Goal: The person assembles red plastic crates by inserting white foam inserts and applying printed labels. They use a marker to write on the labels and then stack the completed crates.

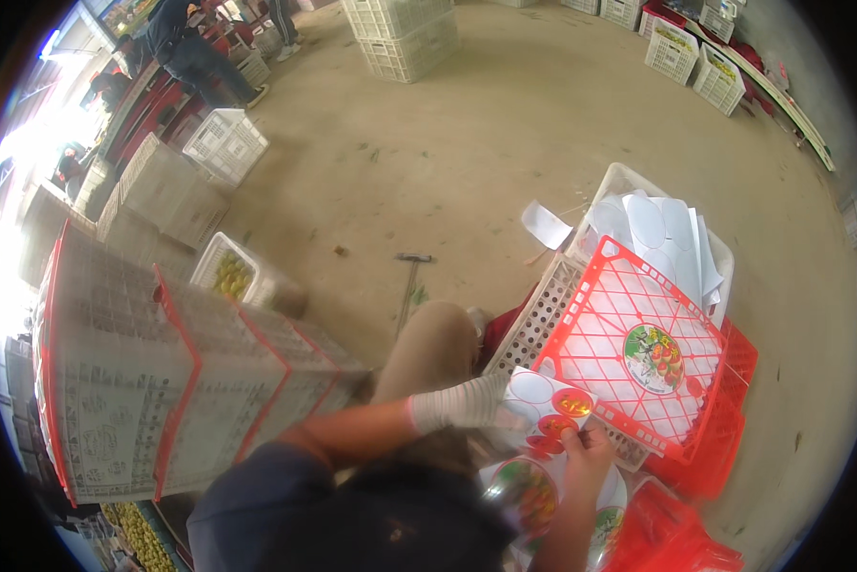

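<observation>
A white sheet of round stickers [530, 389] is in front of me, with red-and-gold stickers along its right side and bare backing circles at its left. My left hand [467, 402], in a pale knitted glove, is closed on the sheet's left edge; its fingertips are partly hidden. Bare, my right hand [591, 453] pinches at the sheet's lower right, thumb on a red sticker. Whether that sticker is lifted I cannot tell. Below lie larger round fruit-print labels [524, 488]. Just beyond my hands rests a red lattice basket lid [581, 338] with a round fruit label [653, 358] on it.
A white crate [619, 176] holds used backing sheets [672, 229]; red plastic baskets [724, 443] sit at right. Tall stacked white boxes with red edges [114, 381] stand left, near a crate of green fruit [228, 272]. A T-shaped tool [411, 276] lies on the floor. People work far left.
</observation>
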The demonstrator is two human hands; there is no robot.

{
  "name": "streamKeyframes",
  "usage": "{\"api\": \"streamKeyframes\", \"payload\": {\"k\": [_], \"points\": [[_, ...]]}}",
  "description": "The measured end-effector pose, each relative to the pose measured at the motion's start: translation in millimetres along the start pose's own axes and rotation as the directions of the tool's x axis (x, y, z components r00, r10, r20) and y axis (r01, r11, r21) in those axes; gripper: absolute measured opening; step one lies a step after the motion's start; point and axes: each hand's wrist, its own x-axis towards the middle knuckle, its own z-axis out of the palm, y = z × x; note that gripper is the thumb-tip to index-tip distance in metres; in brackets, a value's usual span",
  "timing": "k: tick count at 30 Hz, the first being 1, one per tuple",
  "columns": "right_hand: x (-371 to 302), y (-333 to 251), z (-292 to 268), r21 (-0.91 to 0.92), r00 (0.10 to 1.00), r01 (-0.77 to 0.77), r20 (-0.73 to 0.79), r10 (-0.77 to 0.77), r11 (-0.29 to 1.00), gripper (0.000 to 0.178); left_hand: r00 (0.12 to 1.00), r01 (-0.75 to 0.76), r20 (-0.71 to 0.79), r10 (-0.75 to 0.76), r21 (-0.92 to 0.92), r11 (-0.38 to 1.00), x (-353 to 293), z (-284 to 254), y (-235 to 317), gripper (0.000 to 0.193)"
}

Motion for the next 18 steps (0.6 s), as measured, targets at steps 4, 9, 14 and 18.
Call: {"api": "streamKeyframes", "payload": {"k": [4, 9, 14, 18], "points": [[6, -2, 10, 0.12, 0.989, 0.054, -0.145, -0.036, 0.991, 0.032, 0.996, 0.073, -0.068, -0.059, 0.222, 0.972, 7, -2, 0, 0.042], [6, -2, 4, -0.127, 0.969, 0.161, -0.168, -0.181, 0.979, 0.033, 0.958, 0.261, -0.132, -0.255, 0.032, 0.965, 13, 5, 25, 0.034], [2, -21, 7, -0.278, 0.997, 0.065, -0.028, -0.076, 0.958, 0.031, 0.943, 0.287, -0.149, -0.299, -0.095, 0.953, 13, 11, 33, 0.046], [0, -27, 4, -0.309, 0.988, 0.149, 0.078, -0.131, 0.94, 0.038, 0.948, 0.265, -0.144, -0.285, -0.147, 0.953, 19, 14, 37, 0.053]]}}
